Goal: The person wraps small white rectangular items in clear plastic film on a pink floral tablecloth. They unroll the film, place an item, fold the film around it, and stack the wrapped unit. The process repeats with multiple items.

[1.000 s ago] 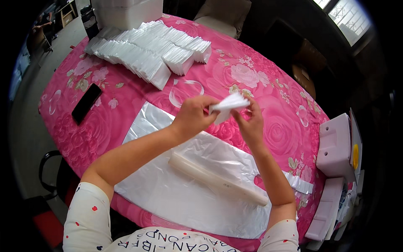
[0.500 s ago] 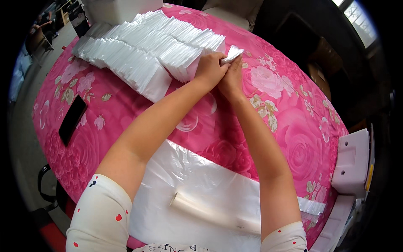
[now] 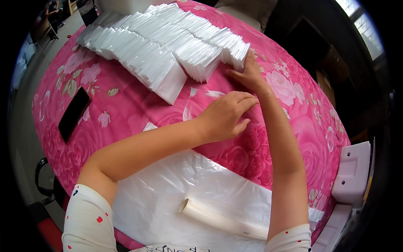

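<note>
My right hand point(image 3: 251, 74) rests against the right end of a row of folded clear plastic packets point(image 3: 234, 49). Its fingers are stretched along the end packet and the thumb stands apart. Lower and to the left, my left hand point(image 3: 228, 113) hovers over the pink cloth with nothing in it, its thumb and fingers apart. More packets point(image 3: 142, 63) stand on edge in long, leaning rows toward the far left. In front of me lies a large sheet of clear plastic film point(image 3: 159, 193), with a pale hollow tube point(image 3: 218, 218) on top.
A pink floral tablecloth point(image 3: 310, 143) covers the rounded table. A black phone point(image 3: 74, 114) lies on the left. White plastic boxes point(image 3: 351, 172) stand at the right edge, and a white container point(image 3: 130, 6) sits behind the rows.
The small bundle of packets both hands held is now at the right end of the row. My left hand has let go and drawn back toward me; the right stays against the packets.
</note>
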{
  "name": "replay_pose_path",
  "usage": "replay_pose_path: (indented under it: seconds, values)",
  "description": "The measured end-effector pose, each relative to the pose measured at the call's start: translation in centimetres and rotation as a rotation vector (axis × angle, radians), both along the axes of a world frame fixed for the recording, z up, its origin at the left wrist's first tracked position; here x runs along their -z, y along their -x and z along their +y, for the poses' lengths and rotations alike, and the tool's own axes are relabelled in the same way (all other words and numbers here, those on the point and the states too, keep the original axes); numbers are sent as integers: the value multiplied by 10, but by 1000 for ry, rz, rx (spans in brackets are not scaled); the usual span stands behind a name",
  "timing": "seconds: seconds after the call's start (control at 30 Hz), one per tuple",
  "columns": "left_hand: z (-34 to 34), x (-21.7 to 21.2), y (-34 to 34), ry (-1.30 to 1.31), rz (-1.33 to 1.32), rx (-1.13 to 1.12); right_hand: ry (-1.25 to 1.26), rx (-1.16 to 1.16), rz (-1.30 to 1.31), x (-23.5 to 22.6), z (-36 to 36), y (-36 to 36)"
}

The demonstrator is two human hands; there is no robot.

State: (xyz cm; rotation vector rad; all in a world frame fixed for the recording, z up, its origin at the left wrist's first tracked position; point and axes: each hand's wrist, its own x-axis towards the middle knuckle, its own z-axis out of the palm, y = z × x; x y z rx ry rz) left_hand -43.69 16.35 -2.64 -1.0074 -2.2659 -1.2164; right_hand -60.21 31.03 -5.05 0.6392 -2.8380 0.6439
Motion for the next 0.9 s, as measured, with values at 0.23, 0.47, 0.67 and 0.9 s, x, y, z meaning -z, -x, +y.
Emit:
replay_pose_path:
  seconds: [0.23, 0.47, 0.67, 0.9]
  values:
    - [-8, 12, -7, 29, -48, 39, -118, 221, -20, 0, -13, -13]
    - [-11, 16, -11, 70, -88, 49, -15, 245, -6, 4, -16, -13]
    - [-19, 20, -15, 79, -135, 25, 72, 227, 89, 9, -9, -17]
    - [-20, 20, -15, 110, -148, 34, 26, 91, 281, 10, -16, -14]
